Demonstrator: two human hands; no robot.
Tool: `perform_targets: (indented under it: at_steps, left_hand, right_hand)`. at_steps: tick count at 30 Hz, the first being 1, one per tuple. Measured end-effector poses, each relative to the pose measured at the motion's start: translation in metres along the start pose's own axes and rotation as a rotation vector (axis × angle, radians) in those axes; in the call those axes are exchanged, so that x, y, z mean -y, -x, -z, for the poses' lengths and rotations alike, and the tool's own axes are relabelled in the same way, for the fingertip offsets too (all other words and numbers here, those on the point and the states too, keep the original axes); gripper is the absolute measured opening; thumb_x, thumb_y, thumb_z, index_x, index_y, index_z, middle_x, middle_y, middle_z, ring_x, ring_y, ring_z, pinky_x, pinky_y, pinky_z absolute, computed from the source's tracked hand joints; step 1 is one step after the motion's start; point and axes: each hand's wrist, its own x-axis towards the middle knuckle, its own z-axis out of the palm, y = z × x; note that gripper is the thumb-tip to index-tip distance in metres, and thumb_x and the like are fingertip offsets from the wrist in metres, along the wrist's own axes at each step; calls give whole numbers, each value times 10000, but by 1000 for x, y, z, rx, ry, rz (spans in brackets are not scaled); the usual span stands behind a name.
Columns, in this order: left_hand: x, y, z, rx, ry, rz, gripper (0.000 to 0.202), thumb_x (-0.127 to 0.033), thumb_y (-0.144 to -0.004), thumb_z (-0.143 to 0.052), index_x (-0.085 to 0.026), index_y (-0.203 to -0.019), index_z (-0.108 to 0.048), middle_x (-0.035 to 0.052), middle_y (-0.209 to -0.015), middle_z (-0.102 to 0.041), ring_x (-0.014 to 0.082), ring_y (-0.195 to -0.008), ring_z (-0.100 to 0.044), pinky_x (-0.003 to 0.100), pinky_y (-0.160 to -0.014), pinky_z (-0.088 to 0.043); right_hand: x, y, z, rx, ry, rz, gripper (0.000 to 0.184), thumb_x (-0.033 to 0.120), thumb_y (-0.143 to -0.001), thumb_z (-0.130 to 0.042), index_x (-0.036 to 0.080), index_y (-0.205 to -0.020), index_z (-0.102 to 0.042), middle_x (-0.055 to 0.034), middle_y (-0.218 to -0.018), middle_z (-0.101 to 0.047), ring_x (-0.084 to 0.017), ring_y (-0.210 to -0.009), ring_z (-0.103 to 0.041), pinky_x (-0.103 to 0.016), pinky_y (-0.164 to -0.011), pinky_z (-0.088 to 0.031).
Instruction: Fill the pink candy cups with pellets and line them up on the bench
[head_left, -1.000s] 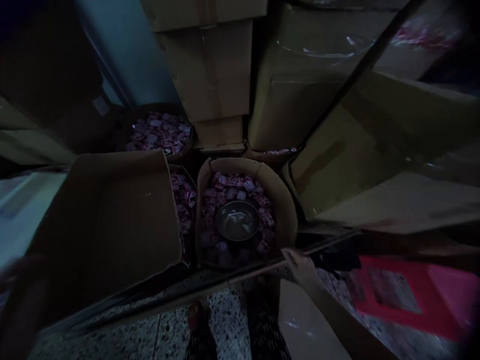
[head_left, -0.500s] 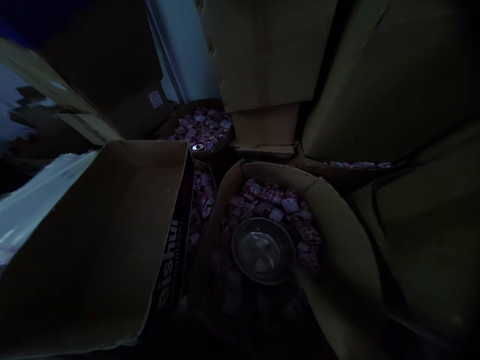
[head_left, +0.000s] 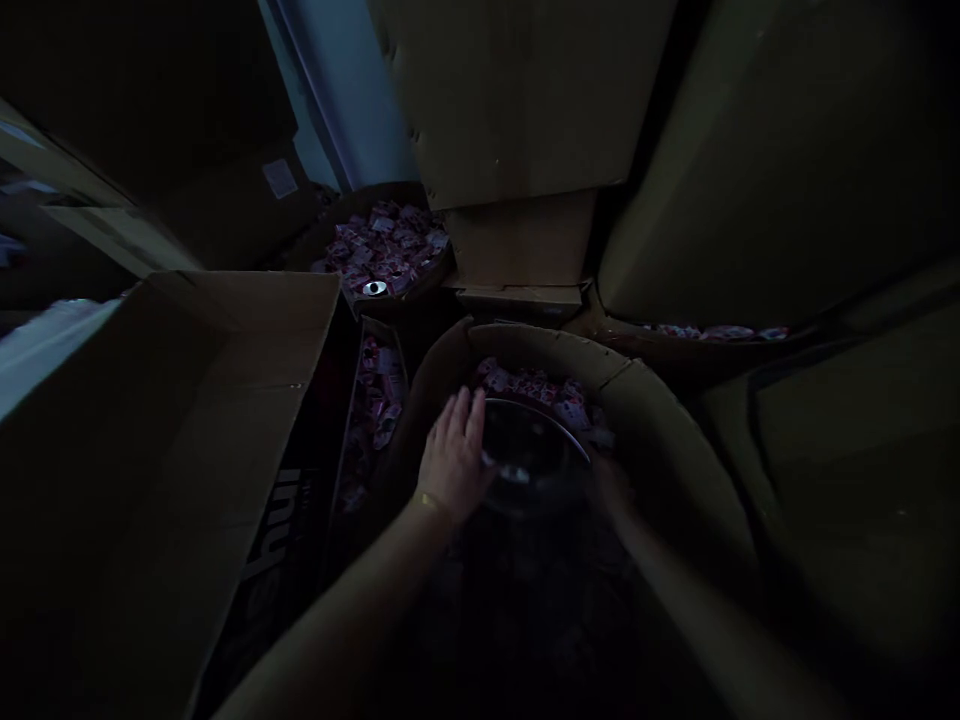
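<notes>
A round metal bowl is tilted inside a cardboard bin, above many small pink-and-white wrapped packets. Against the bowl's left rim lies my left hand, its fingers stretched out and pointing away from me; a yellowish band circles that wrist. On the opposite rim my right hand grips the bowl, though darkness and blur hide most of its fingers. The bowl's lower part and what it holds are too dark to make out.
At left stands an open carton with dark printed lettering. More packets fill a narrow box beside it and a round bin behind, where a shiny round object lies. Large cartons crowd the back and right.
My left hand has come into view and reached the bowl's left side. The bowl has tipped, its inside now dark, while my right hand stays at its right. The view has shifted slightly.
</notes>
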Motion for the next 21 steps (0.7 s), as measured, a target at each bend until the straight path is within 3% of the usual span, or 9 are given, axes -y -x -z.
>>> perform_targets:
  at_steps: [2,4,6,8,11,14,16,18,21]
  left_hand:
    - [24,-51,-30,-23,-7,1,899,-224,-630,-645,-110,-1377,-158,173,-1445,-169,324,-1317,-174,483,-1043,-278]
    - [47,-91,-58,19,48,-122,830,-155,-687,-568,-180,-1388,-124,114,-1461,-150,274,-1308,-229,410,-1034,-323]
    - [63,-111,-83,67,66,-211,785,-96,-724,-485,-262,-1389,-101,47,-1483,-56,237,-1298,-265,360,-1013,-360]
    - [73,-119,-107,123,21,-233,767,-58,-736,-443,-310,-1381,-114,0,-1484,52,240,-1316,-215,368,-1021,-343]
    - [79,-125,-137,231,-56,-179,755,-18,-752,-405,-339,-1374,-125,-26,-1483,62,257,-1333,-140,404,-1026,-316]
    - [83,-134,-157,301,-104,-89,744,21,-767,-351,-333,-1378,-117,3,-1485,-10,283,-1271,-298,448,-967,-360]
    - [86,-136,-164,340,-113,-73,731,-9,-775,-373,-347,-1375,-127,6,-1482,-61,287,-1194,-412,456,-937,-384]
    - [88,-130,-169,426,-99,-94,714,-96,-769,-455,-348,-1371,-163,8,-1473,-133,285,-1156,-457,427,-940,-389]
    - [91,-106,-177,588,-65,-106,721,-162,-734,-525,-335,-1361,-216,12,-1446,-235,251,-1161,-462,349,-957,-377]
  right_hand:
    - [-6,-19,21,-129,142,91,666,139,-777,-436,288,-1381,-199,-74,-1306,-444,-274,-1072,-517,-387,-814,-490]
    - [-12,-45,34,-250,292,197,674,99,-780,-417,307,-1379,-188,-44,-1446,-187,-319,-1205,-371,-455,-874,-449]
    - [-22,-69,32,-256,350,268,673,60,-786,-383,312,-1378,-185,-29,-1469,-67,-335,-1236,-313,-491,-878,-441]
    - [-35,-85,12,-203,336,284,684,23,-787,-345,320,-1377,-170,-23,-1471,-36,-326,-1252,-287,-491,-865,-453]
    - [-50,-93,-36,-134,279,161,704,-10,-785,-298,339,-1377,-145,-41,-1472,-24,-309,-1230,-329,-466,-838,-468]
    - [-57,-90,-77,-69,247,-14,693,4,-795,-283,340,-1381,-129,-95,-1460,-102,-292,-1127,-456,-506,-859,-423]
    - [-60,-80,-94,-25,196,-54,693,35,-795,-325,330,-1385,-112,-110,-1448,-154,-283,-1114,-471,-519,-892,-385]
    - [-63,-63,-107,32,74,-33,730,92,-784,-409,301,-1393,-66,-112,-1436,-197,-267,-1119,-472,-456,-892,-405]
    - [-66,-33,-122,160,-52,-69,753,138,-776,-446,255,-1401,-43,-134,-1321,-410,-248,-987,-565,-363,-783,-468]
